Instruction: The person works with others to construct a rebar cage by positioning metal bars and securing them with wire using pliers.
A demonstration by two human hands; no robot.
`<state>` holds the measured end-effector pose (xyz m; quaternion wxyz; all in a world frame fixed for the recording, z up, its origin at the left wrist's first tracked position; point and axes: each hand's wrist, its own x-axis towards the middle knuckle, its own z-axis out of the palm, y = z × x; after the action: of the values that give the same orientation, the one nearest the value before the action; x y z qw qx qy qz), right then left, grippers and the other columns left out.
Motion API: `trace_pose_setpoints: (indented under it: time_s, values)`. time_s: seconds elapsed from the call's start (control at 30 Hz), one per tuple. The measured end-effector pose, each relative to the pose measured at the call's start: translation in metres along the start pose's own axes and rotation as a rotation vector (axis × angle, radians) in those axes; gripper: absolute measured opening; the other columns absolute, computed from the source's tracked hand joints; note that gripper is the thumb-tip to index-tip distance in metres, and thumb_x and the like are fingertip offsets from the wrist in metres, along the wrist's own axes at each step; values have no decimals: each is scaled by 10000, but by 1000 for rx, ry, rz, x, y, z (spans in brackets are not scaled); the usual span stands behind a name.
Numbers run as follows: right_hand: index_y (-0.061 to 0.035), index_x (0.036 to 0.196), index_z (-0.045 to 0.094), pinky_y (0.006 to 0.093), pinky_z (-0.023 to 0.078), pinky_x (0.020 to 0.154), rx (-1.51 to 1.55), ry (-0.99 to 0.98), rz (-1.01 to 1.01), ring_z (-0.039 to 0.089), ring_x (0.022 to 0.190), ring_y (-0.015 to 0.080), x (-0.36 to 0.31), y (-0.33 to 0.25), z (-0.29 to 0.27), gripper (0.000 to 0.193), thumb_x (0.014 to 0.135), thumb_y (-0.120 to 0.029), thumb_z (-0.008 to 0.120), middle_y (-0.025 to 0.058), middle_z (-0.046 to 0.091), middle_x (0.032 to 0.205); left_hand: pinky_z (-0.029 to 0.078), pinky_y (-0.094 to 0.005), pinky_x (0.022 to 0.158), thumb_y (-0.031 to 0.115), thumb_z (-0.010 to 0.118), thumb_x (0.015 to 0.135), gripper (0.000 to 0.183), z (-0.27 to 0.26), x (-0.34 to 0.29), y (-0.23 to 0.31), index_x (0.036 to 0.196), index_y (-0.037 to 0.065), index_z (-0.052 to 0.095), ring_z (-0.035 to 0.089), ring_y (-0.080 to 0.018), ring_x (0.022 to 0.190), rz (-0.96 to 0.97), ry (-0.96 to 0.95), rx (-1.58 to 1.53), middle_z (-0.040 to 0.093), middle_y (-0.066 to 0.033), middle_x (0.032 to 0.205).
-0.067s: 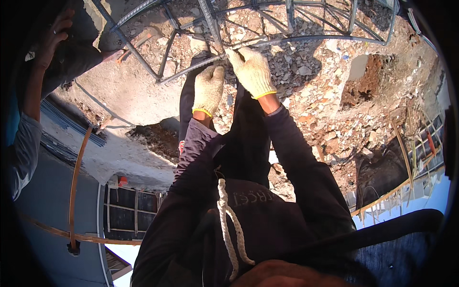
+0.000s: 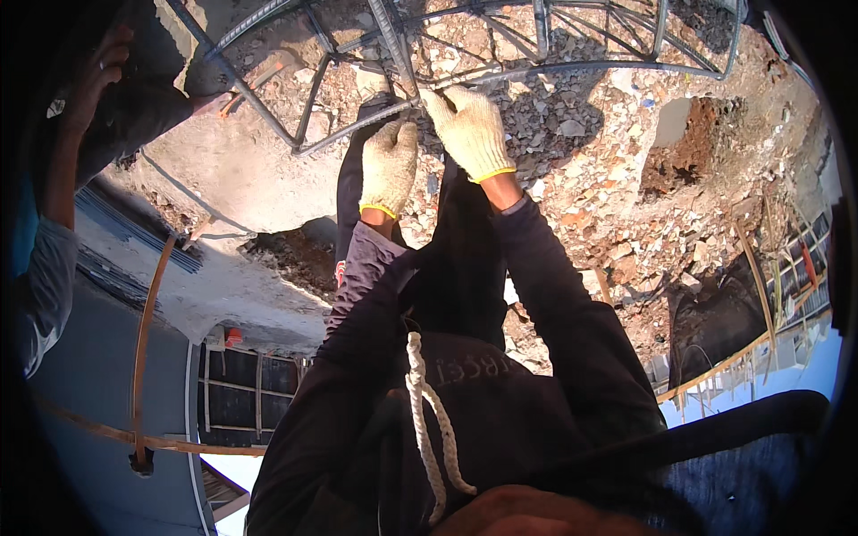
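Stretching over broken rubble, the steel rebar cage lies on the far side of both hands, its long axis running left to right and bowed by the lens. Its near bar slants from the near left up toward the middle, then runs on to the right. A thick crossing bar comes down from the far side and meets it at a joint straight ahead of the body. The gloved right hand is nearer to that joint, just right of it, fingertips drawn together at the steel; whether they clamp it, I cannot tell. The gloved left hand sits left and nearer the body, fingers curled just beside the near bar; what they hold, if anything, is hidden.
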<state>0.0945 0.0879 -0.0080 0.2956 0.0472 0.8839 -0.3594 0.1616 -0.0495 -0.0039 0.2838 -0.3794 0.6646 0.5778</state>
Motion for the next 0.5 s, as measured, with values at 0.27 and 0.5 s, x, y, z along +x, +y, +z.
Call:
trace_pose_setpoints:
  time_s: [0.27,0.5]
  values:
    - [-11,950,699,383,505,673,741,-63,245,648,717,251,-17,14,26,247,986,-245,630,64,678,779,520,-340,747,178,621,953,257,5,-9,9,1069,-33,710,689,-218,813,254,159,325,725,-166,910]
    - [-31,1196,611,260,476,809,1303,137,146,581,945,117,-41,39,112,216,1042,-162,538,26,612,1102,522,-459,714,237,538,977,280,31,-10,27,971,1,689,663,-420,796,359,179,656,668,-238,842]
